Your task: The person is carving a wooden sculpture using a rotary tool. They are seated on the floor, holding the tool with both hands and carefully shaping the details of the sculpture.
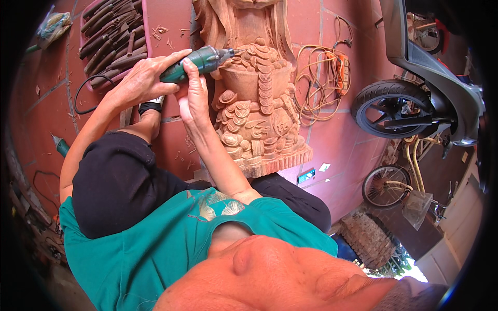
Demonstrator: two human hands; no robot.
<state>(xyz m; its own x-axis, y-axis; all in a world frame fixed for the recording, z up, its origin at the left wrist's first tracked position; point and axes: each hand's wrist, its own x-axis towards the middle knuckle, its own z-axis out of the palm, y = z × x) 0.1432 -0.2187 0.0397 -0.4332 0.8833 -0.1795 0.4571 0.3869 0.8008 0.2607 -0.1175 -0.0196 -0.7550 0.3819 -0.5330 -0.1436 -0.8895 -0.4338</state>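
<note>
Grinder (201, 62), green handheld type, bit right by the carved wooden statue (249, 85), can't tell if it's touching. Left hand (137, 80) and right hand (196, 103) both have fingers clamped round it. Chisel tray (147, 31) left, orange power strip (343, 75) right.

no readable text, no legible numbers, labels

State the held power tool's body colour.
The tool body is dark green, best in the head view.
</note>
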